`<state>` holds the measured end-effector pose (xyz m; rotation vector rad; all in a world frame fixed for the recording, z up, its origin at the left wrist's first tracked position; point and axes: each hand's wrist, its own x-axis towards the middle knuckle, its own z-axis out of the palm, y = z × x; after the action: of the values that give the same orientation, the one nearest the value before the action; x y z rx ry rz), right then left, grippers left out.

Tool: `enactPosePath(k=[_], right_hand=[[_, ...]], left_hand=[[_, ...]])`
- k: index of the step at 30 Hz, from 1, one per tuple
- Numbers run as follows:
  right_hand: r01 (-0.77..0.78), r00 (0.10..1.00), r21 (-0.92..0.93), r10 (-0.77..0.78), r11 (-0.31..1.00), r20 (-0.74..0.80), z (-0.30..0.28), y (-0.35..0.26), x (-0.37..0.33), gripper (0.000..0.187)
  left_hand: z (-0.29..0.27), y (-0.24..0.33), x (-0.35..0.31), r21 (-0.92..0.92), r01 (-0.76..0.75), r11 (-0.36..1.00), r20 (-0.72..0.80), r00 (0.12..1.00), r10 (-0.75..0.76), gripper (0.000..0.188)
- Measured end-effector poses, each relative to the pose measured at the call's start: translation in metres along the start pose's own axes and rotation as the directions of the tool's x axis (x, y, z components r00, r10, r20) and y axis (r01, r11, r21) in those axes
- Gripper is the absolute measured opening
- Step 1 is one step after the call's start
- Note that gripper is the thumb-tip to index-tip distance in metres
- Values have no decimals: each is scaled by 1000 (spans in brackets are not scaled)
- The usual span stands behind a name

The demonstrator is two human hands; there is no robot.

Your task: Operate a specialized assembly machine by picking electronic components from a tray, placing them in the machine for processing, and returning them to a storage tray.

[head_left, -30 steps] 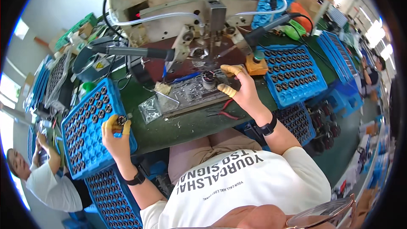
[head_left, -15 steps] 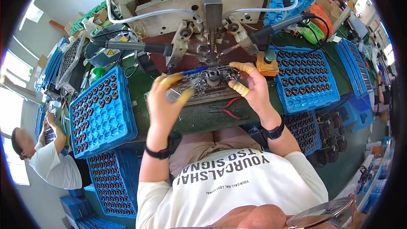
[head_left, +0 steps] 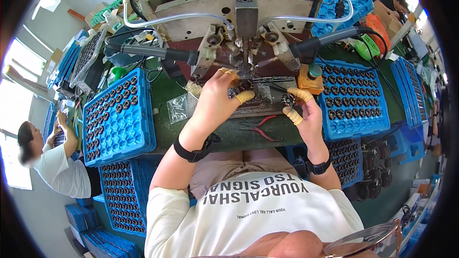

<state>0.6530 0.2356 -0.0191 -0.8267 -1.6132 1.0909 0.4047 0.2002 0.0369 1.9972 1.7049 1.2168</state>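
Head view: right hand (head_left: 309,117) pinches a small, dark, round component (head_left: 288,99)

Nearest is the person's white T-shirt (head_left: 260,227). Beyond it, red-handled metal pliers (head_left: 263,129) lie on the dark green benchtop (head_left: 232,141), nose to the left, handles spreading rightward. The right thumb and index finger, in yellowish finger covers, close on the component near the right end of a grey metal plate (head_left: 268,108). Its outline looks roundish, so I cannot make out a long axis or which way it faces. The left hand (head_left: 216,99) reaches over the plate, covered thumb and fingers apart on either side of another dark part (head_left: 245,85); whether they grip it, I cannot tell. Above that part stands a dark metal rod (head_left: 245,57), long axis upright.

Blue plastic trays bearing rows of dark rings flank the bench, one left (head_left: 122,137), one right (head_left: 354,130). Farther back rises a pale metal machine (head_left: 201,13).
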Motion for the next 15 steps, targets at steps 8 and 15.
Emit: enactPosePath(k=[8, 15], right_hand=[[100, 985, -307, -138, 946, -103, -3, -8, 1, 43], [198, 933, -786, -359, 585, -33, -30, 3, 31, 40]], left_hand=[[13, -7, -10, -9, -47, 999, -73, 996, 46, 48], [22, -3, -16, -147, 24, 989, -177, 983, -50, 52]])
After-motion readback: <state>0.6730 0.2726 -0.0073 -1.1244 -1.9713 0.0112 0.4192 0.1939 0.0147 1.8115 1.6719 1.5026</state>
